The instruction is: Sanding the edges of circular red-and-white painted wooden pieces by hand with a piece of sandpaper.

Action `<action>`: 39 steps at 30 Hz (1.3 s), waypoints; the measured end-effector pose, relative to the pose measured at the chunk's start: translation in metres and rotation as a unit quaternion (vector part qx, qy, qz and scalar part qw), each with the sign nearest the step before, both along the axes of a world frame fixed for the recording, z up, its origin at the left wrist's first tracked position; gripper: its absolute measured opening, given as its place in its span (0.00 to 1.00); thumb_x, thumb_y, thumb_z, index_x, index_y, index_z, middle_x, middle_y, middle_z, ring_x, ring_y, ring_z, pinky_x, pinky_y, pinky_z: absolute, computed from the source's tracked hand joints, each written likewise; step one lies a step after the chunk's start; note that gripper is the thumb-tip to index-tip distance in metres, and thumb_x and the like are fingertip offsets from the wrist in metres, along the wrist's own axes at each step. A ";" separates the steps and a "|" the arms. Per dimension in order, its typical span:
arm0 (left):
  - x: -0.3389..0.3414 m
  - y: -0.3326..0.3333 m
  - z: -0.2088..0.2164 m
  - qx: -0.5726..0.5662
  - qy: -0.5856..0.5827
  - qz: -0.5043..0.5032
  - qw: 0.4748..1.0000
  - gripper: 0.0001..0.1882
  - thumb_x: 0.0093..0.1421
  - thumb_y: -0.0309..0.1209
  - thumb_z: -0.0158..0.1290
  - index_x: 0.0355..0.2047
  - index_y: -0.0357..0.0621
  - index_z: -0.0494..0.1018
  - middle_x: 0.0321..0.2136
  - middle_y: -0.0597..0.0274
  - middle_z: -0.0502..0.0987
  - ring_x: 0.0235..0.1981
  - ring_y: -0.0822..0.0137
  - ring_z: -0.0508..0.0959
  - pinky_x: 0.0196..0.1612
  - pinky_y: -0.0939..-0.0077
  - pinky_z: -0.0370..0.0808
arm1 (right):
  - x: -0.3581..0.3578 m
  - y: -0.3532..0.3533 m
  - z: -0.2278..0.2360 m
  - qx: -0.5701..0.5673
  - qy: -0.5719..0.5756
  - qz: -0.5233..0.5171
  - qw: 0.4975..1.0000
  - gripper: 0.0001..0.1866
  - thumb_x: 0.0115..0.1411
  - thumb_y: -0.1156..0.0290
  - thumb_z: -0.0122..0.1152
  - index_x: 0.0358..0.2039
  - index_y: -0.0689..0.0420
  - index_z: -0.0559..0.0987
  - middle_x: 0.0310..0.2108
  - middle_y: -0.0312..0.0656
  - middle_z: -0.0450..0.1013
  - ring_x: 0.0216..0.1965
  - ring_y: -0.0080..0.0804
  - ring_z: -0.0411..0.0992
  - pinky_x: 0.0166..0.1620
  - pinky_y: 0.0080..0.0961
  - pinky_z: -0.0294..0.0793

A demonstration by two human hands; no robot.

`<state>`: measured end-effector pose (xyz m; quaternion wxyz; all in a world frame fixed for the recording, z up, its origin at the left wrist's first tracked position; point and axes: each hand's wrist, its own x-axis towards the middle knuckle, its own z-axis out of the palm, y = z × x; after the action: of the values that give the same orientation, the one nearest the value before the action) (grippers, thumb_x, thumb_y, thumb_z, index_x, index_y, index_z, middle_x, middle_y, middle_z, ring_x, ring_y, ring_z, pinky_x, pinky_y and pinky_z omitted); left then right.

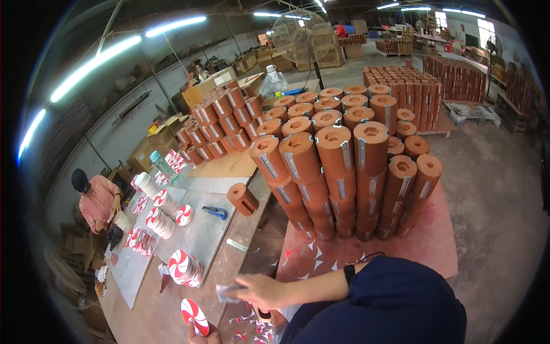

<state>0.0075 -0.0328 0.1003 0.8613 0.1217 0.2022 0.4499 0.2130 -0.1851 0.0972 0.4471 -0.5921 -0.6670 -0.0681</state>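
Observation:
My left hand (204, 336), low in the picture, grips the edge of a round red-and-white swirl disc (195, 317). To the right of it, my right hand (260, 291) is closed on a small grey block-like thing (229, 293), blurred so that its kind cannot be told. That grey thing is above and right of the disc, apart from it. Just beyond my hands, a stack of matching swirl discs (184, 268) leans over on the worktable (129, 319). A white strip (236, 245) and a blue utility knife (215, 212) lie farther up the table.
Brown cylinders with metal strips (334, 147) stand piled on a reddish board (432, 246) at the right; one lone cylinder (243, 199) is on the table. Pointed scraps (317, 252) litter the board. Across the table, another person (98, 203) handles pale discs. A fan (299, 37) stands behind.

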 end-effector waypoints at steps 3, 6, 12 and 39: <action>-0.006 0.007 -0.009 0.001 -0.007 -0.003 1.000 0.20 0.49 0.20 0.47 0.45 0.41 0.67 0.31 0.55 0.74 0.28 0.64 0.75 0.29 0.76 0.73 | 0.028 0.006 0.019 0.088 0.025 -0.084 0.992 0.23 0.50 0.74 0.51 0.49 0.46 0.68 0.31 0.45 0.61 0.28 0.41 0.66 0.27 0.33 0.68; -0.006 -0.007 0.001 -0.001 0.022 0.015 1.000 0.20 0.49 0.21 0.48 0.45 0.41 0.67 0.34 0.54 0.74 0.31 0.63 0.75 0.33 0.74 0.73 | 0.070 -0.005 0.063 0.135 0.079 -0.143 0.977 0.23 0.51 0.76 0.50 0.50 0.47 0.67 0.39 0.47 0.63 0.37 0.44 0.65 0.37 0.32 0.68; 0.004 -0.021 0.009 0.028 0.100 0.042 0.994 0.16 0.54 0.26 0.47 0.44 0.36 0.65 0.38 0.54 0.74 0.38 0.62 0.75 0.39 0.69 0.73 | 0.130 -0.013 0.140 0.318 0.176 -0.236 0.901 0.11 0.55 0.71 0.54 0.39 0.59 0.73 0.30 0.32 0.69 0.30 0.19 0.65 0.34 0.16 0.65; 0.041 -0.052 0.038 0.058 0.038 0.041 0.997 0.19 0.56 0.22 0.43 0.49 0.33 0.58 0.46 0.48 0.67 0.46 0.57 0.70 0.49 0.62 0.69 | -0.016 0.024 0.039 0.105 0.057 0.055 0.991 0.24 0.40 0.75 0.62 0.43 0.54 0.74 0.37 0.50 0.65 0.34 0.44 0.68 0.34 0.31 0.69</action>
<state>0.0488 -0.0843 0.1379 0.8253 0.1803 0.2134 0.4908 0.1971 -0.1615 0.1367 0.5473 -0.5074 -0.6609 -0.0792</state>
